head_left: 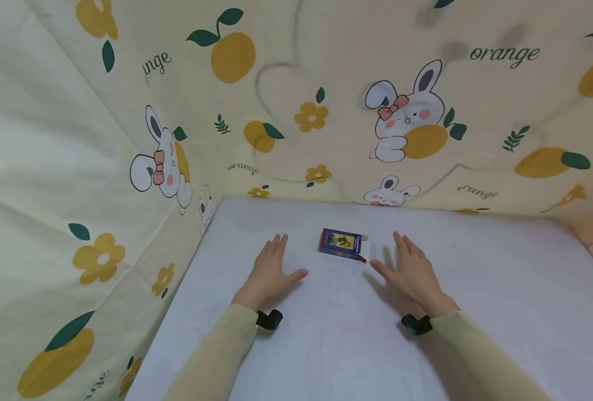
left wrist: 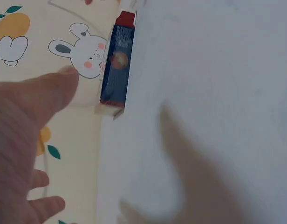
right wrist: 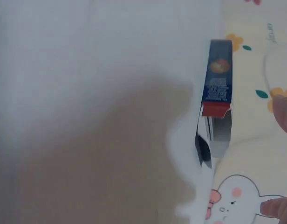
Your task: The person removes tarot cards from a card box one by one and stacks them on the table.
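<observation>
A small dark blue cardboard box [head_left: 340,243] with red ends and a yellow picture lies flat on the white table [head_left: 346,334]. Its right end is opened, with flaps sticking out; the right wrist view looks partly into that end of the box [right wrist: 219,84], where thin pale edges show. To the left of the box is my left hand [head_left: 271,271], fingers straight and thumb spread towards it, touching nothing. My right hand [head_left: 412,273] is on the other side, fingers extended, its thumb tip close to the opened flap but apart from it. Both hands cast shadows on the table.
Behind the table hangs a cream cloth [head_left: 326,150] printed with rabbits, oranges and flowers. A similar cloth [head_left: 66,184] runs along the left side. Each wrist carries a small black camera, one on the left [head_left: 270,319] and one on the right [head_left: 417,324].
</observation>
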A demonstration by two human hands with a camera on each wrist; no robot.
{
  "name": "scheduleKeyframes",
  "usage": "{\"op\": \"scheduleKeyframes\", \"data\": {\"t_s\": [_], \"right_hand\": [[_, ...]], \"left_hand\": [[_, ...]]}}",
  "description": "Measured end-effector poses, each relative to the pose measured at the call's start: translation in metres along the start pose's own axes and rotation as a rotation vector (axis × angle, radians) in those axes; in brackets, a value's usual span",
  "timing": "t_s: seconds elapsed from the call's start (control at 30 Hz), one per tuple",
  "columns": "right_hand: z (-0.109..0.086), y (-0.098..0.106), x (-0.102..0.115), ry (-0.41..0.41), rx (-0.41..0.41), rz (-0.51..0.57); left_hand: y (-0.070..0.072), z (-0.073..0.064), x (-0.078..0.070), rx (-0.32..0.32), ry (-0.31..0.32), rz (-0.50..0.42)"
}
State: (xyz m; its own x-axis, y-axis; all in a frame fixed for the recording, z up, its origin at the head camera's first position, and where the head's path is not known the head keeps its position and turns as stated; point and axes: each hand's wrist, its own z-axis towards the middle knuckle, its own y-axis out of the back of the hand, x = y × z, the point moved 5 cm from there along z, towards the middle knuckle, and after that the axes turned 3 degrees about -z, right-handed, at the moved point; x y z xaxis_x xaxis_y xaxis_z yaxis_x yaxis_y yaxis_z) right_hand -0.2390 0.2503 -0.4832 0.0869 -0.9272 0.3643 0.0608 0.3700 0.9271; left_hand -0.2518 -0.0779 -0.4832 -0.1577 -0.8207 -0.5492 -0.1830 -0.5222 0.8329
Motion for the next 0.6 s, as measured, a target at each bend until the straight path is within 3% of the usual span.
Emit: {"op": "scheduleKeyframes", "data": {"t_s": [0.2, 0.4, 0.6], "right_hand": [[0.009, -0.011, 0.004, -0.04, 0.051, 0.22], [0.017, -0.021, 0.008, -0.135, 0.087, 0.494], [0.024, -0.026, 0.009, -0.242, 0.076, 0.721]], "left_hand": [[-0.014, 0.009, -0.005, 0.028, 0.026, -0.206], [-0.025, 0.022, -0.013, 0.067, 0.006, -0.393], [-0.04, 0.036, -0.024, 0.117, 0.056, -0.485]]}}
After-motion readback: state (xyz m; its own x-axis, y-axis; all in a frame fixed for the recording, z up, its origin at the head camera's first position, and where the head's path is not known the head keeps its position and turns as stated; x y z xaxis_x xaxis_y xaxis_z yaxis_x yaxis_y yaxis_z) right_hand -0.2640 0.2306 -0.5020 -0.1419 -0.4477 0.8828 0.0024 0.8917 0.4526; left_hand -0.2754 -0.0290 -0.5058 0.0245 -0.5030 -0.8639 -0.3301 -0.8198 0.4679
